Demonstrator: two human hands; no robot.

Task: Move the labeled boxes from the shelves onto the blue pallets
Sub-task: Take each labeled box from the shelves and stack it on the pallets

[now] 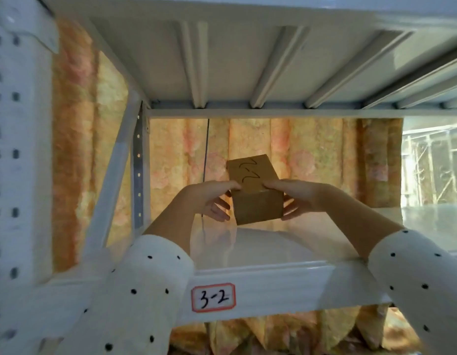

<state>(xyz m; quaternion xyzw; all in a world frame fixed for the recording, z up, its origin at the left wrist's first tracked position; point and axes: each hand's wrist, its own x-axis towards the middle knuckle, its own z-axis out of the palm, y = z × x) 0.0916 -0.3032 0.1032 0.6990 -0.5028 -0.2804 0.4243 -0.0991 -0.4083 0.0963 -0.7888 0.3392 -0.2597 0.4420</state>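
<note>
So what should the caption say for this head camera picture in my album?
Both hands, left hand and right hand, hold a cardboard box above the shelf labelled 3-2.

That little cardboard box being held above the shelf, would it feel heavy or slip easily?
Probably light: the cardboard box is held clear of the shelf by fingertips alone, left hand and right hand at its sides. It looks stiff, its edges straight. The matte surface should not slip.

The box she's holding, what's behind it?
Behind the box, held by the left hand and right hand, hangs a flowery curtain. The box covers part of it.
</note>
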